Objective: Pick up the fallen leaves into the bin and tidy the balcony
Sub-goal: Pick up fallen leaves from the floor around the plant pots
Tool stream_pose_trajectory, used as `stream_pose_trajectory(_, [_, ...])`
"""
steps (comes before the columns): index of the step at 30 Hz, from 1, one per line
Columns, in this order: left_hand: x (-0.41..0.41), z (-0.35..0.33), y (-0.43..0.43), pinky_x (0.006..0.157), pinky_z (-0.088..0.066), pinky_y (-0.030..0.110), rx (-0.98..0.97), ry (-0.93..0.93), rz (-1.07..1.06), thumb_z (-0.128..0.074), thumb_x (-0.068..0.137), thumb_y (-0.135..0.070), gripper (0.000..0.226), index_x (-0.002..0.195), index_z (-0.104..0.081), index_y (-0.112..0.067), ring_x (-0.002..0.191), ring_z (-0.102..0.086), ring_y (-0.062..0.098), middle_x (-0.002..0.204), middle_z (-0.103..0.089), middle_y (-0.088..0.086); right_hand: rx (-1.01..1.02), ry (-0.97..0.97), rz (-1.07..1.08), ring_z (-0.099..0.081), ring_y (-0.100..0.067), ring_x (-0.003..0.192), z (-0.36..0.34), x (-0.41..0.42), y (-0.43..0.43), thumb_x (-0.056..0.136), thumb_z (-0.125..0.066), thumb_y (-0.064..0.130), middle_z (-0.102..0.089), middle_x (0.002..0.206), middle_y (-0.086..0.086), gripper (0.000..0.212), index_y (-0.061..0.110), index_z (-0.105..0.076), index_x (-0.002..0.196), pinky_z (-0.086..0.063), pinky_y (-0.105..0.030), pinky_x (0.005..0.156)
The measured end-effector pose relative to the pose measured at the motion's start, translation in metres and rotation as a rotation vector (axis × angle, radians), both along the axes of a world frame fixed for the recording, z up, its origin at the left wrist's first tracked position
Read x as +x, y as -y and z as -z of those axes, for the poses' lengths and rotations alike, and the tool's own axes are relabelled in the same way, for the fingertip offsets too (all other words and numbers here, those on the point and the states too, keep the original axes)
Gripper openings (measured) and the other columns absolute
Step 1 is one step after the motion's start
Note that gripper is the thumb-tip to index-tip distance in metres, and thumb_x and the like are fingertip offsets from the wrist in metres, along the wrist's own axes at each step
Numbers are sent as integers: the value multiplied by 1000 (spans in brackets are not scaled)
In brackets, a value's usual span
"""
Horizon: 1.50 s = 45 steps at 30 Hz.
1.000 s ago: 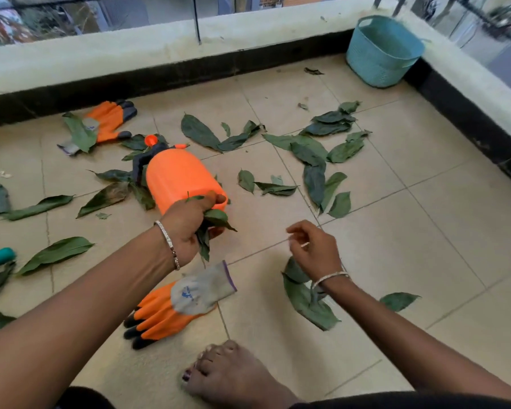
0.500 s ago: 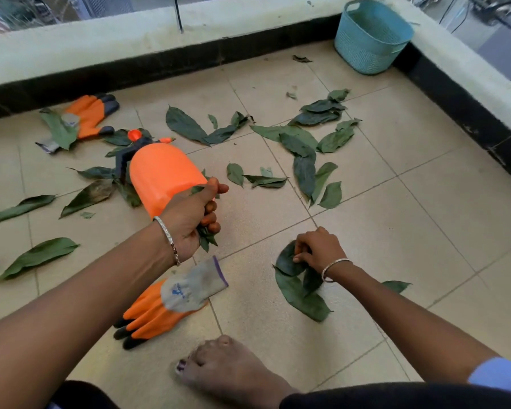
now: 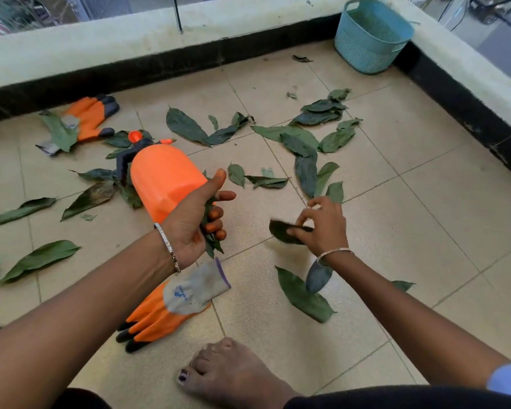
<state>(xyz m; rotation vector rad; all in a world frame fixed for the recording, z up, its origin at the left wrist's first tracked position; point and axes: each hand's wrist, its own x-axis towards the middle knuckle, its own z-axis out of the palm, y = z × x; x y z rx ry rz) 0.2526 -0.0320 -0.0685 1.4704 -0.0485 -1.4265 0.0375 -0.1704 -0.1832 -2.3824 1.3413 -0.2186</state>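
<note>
Green leaves lie scattered over the tiled balcony floor, with a thick patch (image 3: 307, 143) in the middle. My left hand (image 3: 195, 219) is closed around a small bunch of leaves (image 3: 211, 240), just in front of the orange sprayer. My right hand (image 3: 322, 225) pinches one dark leaf (image 3: 281, 233) lifted off the floor. Under my right wrist lie a large leaf (image 3: 303, 295) and a bluish one (image 3: 317, 276). The teal bin (image 3: 372, 36) stands in the far right corner, well beyond both hands.
An orange sprayer bottle (image 3: 163, 178) lies on its side mid-floor. One orange glove (image 3: 165, 308) lies under my left forearm, another (image 3: 86, 119) by the far wall. My bare foot (image 3: 233, 376) is at the bottom. A low wall (image 3: 455, 93) borders the back and right.
My right hand has lifted one leaf off the pile near my knee and raised it toward the left hand. The left hand still holds its bunch, barely moved.
</note>
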Motion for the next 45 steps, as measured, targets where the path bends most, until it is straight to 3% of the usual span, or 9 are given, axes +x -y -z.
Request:
stream_pose_trajectory(9, [-12, -2, 2, 50, -35, 27, 2, 16, 14, -80, 62, -65, 66, 98, -65, -12, 54, -38, 11, 71, -47, 1, 205, 625, 67, -61, -4, 65, -96, 79, -65, 75, -81, 20, -65, 73, 10, 16, 19, -65, 79, -49, -17, 58])
stream_pose_trajectory(13, [-18, -1, 6, 59, -57, 29, -2, -119, -85, -66, 91, -38, 30, 85, -64, -9, 73, -67, 15, 76, -71, 7, 421, 675, -167, -66, -7, 76, -107, 85, -93, 78, -76, 16, -71, 80, 8, 11, 16, -73, 88, -53, -24, 59])
stream_pose_trajectory(16, [-15, 6, 8, 66, -53, 31, 64, -55, -201, -49, 102, -25, 30, 79, -58, -9, 70, -61, 20, 66, -65, 7, 496, 679, -88, -66, -7, 77, -96, 68, -82, 82, -71, 24, -73, 83, 5, 11, 16, -76, 89, -52, -25, 62])
stream_pose_trajectory(20, [-14, 5, 7, 69, -49, 33, -22, -34, -139, -34, 107, -20, 31, 87, -55, -9, 76, -65, 22, 70, -68, 6, 388, 340, 182, -65, -7, 77, -46, 17, -44, 82, -70, 15, -71, 83, 8, 7, 21, -72, 84, -58, -33, 75])
stream_pose_trajectory(25, [-20, 1, 11, 69, -52, 36, -69, -48, -115, -35, 107, -17, 27, 94, -58, -11, 46, -53, 12, 65, -44, 2, 432, -195, 44, -59, -12, 85, -4, -29, -61, 78, -78, 32, -63, 94, 6, 28, 25, -60, 99, -52, -27, 75])
stream_pose_trajectory(32, [-20, -1, 10, 46, -49, 23, 25, 29, -22, -54, 98, -41, 28, 94, -62, -15, 46, -28, 9, 61, -31, -4, 448, -237, 25, -64, -15, 86, 21, -28, -79, 82, -76, 23, -68, 90, 4, 13, 21, -66, 90, -55, -33, 78])
stream_pose_trajectory(37, [-19, -4, 7, 46, -37, 23, 35, -29, -15, -62, 88, -55, 44, 99, -62, -12, 47, -25, 10, 60, -31, -3, 578, 202, 275, -62, -9, 76, -9, -6, -57, 79, -79, 15, -68, 81, 3, 10, 16, -71, 85, -46, -16, 63])
stream_pose_trajectory(40, [-20, -6, 5, 47, -35, 24, 19, -20, 22, -67, 82, -57, 52, 104, -63, -11, 50, -26, 11, 61, -32, -3, 696, 586, 373, -61, -11, 69, -49, 18, -44, 79, -79, 12, -67, 77, -5, 13, 8, -68, 85, -49, -18, 59])
stream_pose_trajectory(45, [-22, -7, 2, 49, -32, 26, -38, 52, 112, -71, 77, -57, 45, 96, -66, -16, 49, -27, 9, 61, -36, -6, 778, 813, 274, -66, -13, 66, -101, 57, -40, 81, -79, 14, -71, 76, -9, 13, 9, -68, 86, -51, -25, 57])
